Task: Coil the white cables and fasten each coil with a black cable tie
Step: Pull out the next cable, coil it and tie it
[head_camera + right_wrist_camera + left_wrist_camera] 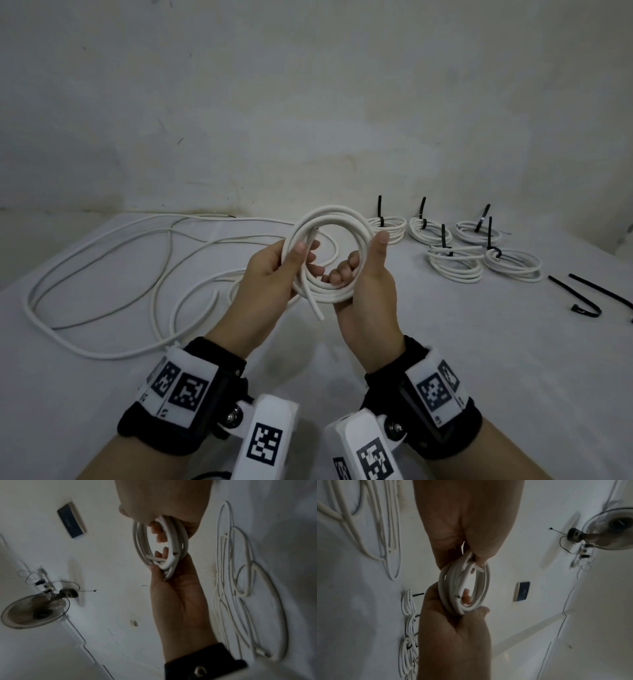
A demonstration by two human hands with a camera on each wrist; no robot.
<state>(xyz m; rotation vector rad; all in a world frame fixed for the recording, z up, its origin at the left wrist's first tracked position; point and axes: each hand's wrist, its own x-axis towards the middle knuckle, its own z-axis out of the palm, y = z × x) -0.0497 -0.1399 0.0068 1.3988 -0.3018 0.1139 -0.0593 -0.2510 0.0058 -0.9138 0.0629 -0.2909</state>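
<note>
My left hand [270,270] grips the left side of a white cable coil [330,251], thumb across the loops and fingers curled behind. My right hand [368,274] grips the right side, thumb up along the outer loop and fingers curled through the ring. The coil is held upright above the desk [411,342], with one cut end [317,310] poking down between my wrists. Loose white cables [113,274] sprawl on the desk to the left. To the right lie five tied coils [455,263], and beyond them spare black cable ties [582,301].
</note>
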